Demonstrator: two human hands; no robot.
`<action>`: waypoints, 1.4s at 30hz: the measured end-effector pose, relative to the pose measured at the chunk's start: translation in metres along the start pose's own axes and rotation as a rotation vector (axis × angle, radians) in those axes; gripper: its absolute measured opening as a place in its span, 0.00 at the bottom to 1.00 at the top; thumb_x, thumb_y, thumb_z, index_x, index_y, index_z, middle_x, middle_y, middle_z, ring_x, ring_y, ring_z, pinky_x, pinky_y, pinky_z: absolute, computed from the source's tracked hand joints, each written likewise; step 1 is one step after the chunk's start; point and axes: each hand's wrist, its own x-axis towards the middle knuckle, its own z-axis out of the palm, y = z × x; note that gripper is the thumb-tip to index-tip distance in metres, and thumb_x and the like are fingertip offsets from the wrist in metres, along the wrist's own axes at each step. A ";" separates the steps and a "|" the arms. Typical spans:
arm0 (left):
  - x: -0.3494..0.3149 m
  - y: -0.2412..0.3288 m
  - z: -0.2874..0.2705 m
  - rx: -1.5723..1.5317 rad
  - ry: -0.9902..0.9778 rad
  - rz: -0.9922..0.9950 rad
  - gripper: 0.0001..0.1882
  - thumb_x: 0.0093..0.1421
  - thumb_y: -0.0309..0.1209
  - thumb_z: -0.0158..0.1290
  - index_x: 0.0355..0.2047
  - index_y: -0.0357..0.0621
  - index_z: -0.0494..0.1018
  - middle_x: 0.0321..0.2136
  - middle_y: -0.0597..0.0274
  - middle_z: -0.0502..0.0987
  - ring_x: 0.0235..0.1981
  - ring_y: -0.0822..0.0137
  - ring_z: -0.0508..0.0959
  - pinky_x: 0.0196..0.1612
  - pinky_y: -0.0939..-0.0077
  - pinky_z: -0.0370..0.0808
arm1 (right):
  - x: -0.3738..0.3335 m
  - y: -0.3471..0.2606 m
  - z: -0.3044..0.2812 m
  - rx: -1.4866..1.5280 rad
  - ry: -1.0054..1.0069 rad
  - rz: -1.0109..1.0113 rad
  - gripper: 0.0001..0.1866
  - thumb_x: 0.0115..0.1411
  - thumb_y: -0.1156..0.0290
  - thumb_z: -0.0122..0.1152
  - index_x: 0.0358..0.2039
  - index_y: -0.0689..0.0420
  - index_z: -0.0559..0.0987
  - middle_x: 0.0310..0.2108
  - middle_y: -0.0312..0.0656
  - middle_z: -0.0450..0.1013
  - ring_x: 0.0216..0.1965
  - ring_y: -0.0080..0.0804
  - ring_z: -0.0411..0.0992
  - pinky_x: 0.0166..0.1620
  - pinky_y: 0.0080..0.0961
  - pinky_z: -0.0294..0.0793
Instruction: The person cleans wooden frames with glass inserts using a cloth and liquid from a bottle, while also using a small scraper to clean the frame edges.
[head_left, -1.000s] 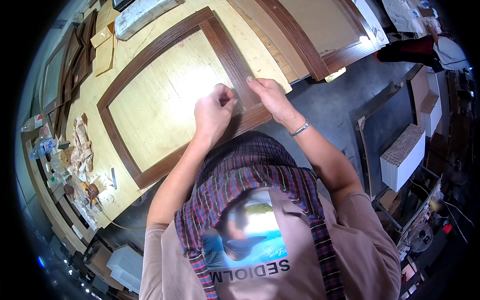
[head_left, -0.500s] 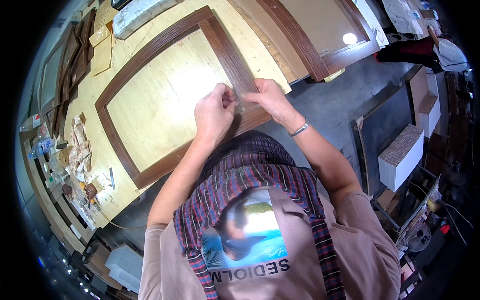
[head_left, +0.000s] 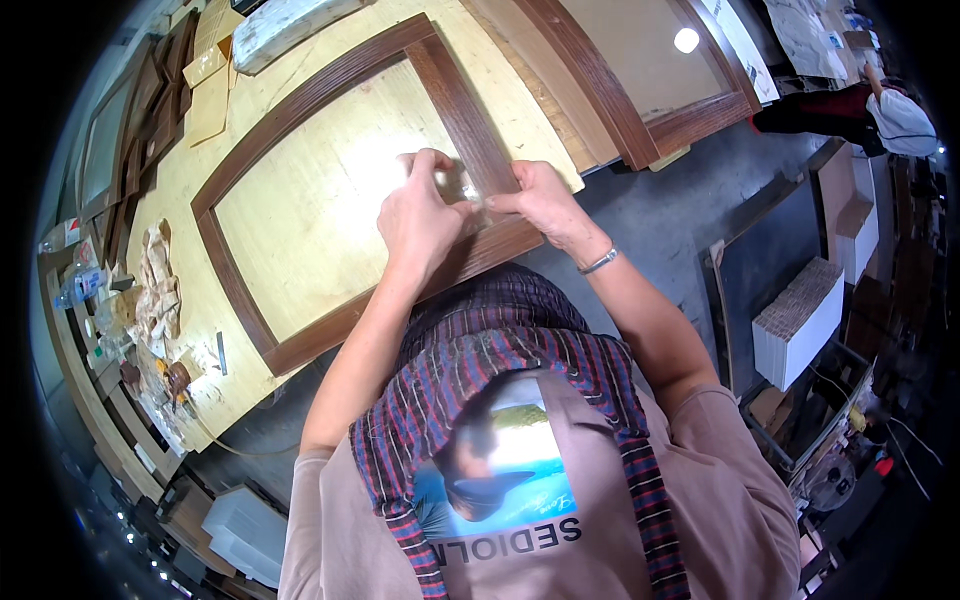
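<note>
A brown wooden frame with an arched side (head_left: 452, 95) lies flat on a pale tabletop, which shows through its opening. Over the inner edge of its near right corner is my left hand (head_left: 415, 222), thumb and fingers parted. A small shiny, clear-looking patch shows between them; whether it is film or only glare, I cannot tell. My right hand (head_left: 548, 208) grips that corner from the outer side, thumb lying on top and the other fingers curled at the outer edge. Its thumb tip comes close to my left thumb.
More brown framed panels lie at the upper right (head_left: 690, 125) and stand stacked at the far left (head_left: 150, 110). A wrapped white block (head_left: 290, 35) sits at the table's back. A crumpled cloth (head_left: 158, 285) and bottles (head_left: 82, 285) are on the left. Another person (head_left: 895, 120) is at the far right.
My left thumb and fingers have spread from a pinch, and that hand has shifted slightly left. The right hand stays at the frame's corner, its thumb almost unmoved.
</note>
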 end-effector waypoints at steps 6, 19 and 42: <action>0.020 -0.006 -0.001 -0.064 0.020 -0.139 0.17 0.43 0.34 0.69 0.30 0.48 0.73 0.34 0.66 0.77 0.37 0.60 0.79 0.37 0.65 0.73 | 0.005 0.011 0.004 0.191 0.025 -0.059 0.10 0.47 0.80 0.67 0.31 0.66 0.78 0.26 0.38 0.75 0.27 0.21 0.71 0.31 0.21 0.68; -0.037 -0.028 0.007 -0.037 0.109 0.366 0.14 0.50 0.26 0.60 0.38 0.48 0.73 0.39 0.61 0.75 0.41 0.55 0.77 0.44 0.61 0.72 | 0.015 0.023 0.004 0.184 0.141 -0.062 0.11 0.61 0.67 0.60 0.30 0.63 0.81 0.26 0.32 0.75 0.26 0.17 0.70 0.30 0.17 0.67; -0.078 -0.399 -0.251 0.595 1.024 -0.432 0.15 0.57 0.41 0.58 0.39 0.46 0.80 0.33 0.55 0.80 0.39 0.59 0.79 0.44 0.65 0.73 | 0.005 -0.004 0.026 0.068 0.270 -0.046 0.16 0.65 0.65 0.57 0.21 0.57 0.76 0.23 0.30 0.71 0.26 0.16 0.65 0.32 0.20 0.67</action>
